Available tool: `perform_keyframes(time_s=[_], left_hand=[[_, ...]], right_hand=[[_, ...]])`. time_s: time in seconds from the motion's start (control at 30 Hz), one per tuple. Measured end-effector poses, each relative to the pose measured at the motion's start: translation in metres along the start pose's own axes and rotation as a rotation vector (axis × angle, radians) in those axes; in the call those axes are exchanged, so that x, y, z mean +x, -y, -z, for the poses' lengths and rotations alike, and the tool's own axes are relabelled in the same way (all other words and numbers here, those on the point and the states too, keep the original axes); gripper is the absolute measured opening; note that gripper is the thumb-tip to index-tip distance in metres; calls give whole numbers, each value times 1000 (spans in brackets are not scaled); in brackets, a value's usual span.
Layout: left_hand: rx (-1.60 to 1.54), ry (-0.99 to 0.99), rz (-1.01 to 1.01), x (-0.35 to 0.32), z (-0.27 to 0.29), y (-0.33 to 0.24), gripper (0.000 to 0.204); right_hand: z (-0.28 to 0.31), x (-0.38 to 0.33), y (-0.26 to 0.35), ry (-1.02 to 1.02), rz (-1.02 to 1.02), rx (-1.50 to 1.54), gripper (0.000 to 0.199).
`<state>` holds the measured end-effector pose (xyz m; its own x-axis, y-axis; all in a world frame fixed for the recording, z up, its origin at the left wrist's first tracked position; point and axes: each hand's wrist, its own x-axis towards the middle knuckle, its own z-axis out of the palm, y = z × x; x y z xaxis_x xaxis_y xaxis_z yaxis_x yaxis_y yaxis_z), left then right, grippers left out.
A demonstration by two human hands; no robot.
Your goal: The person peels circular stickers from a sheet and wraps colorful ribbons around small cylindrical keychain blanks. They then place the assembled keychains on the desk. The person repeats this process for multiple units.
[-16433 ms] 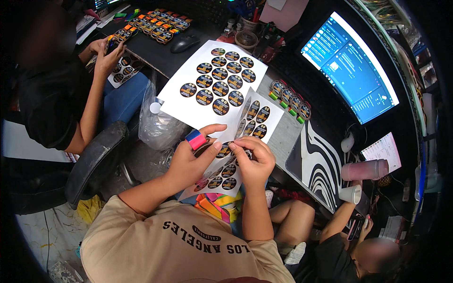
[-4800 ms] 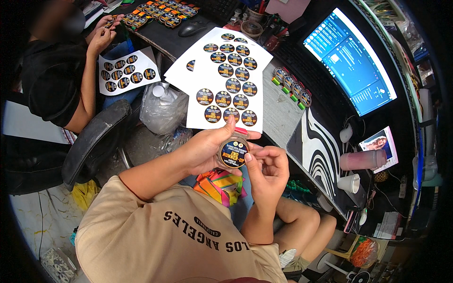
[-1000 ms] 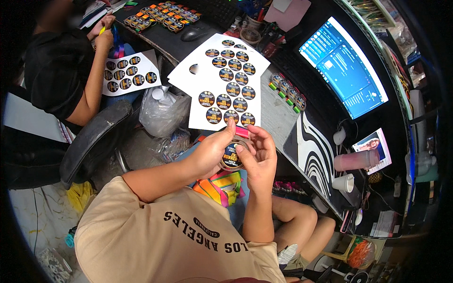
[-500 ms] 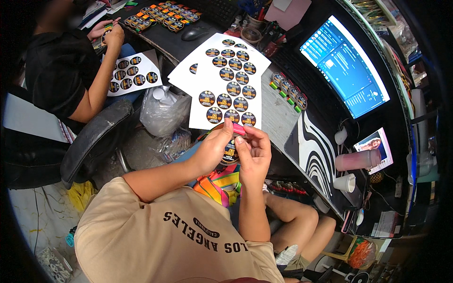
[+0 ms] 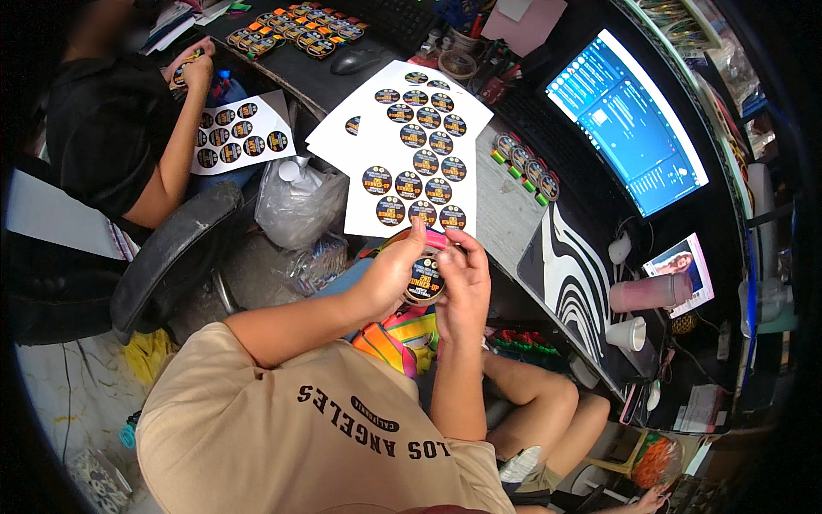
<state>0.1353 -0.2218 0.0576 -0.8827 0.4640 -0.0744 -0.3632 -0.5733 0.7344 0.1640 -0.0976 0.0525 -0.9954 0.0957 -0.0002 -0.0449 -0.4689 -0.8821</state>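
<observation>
Sitting at about ten o'clock in the view, a co-worker in a black top [image 5: 103, 128] held a sticker sheet [image 5: 240, 137] on the lap, one hand [image 5: 195, 73] raised near the top edge of the sheet. Just right of that, a crumpled clear plastic bag [image 5: 300, 201] lay beside the worktop [image 5: 505, 223]. Near the centre, the person's left hand [image 5: 390, 274] came in from seven o'clock, its grip closed around the left side of a small round container [image 5: 424, 281] with a dark circular label facing up; a pink part showed just above the container at twelve o'clock. The right hand [image 5: 462, 287] met it from the other side, its grip likewise closed on the container, fingers [image 5: 458, 257] curled over the right rim and pressing at the label's edge. The container sat between both hands, just below the near edge of a white sheet of round stickers [image 5: 411, 180] that lay on the worktop at twelve o'clock. Farther right, a row of labelled containers [image 5: 522, 167] stood at one o'clock, a lit monitor [image 5: 625, 120] beyond them at two o'clock, and a pink cup [image 5: 646, 293] lay at three o'clock with a white paper cup [image 5: 628, 332] just below it.
</observation>
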Motion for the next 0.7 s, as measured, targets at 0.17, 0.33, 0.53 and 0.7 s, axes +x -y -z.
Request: perform_keyframes(time_s=[0.17,0.33,0.53,0.7], left_hand=[[-348,133,231,0,9,-11,72],[-293,109,212,1,8,-11,75],[-240,54,174,-3,-6,-17,75],[-200,65,226,-5,-4,-18,80]], right_hand=[[4,-15,1,-29,244,-219,54],[-9,-43,7,-214,708,-1236,48],[-23,-44,3,-134,724,-1397,44],[-21,-44,3,-168,737,-1463,38]])
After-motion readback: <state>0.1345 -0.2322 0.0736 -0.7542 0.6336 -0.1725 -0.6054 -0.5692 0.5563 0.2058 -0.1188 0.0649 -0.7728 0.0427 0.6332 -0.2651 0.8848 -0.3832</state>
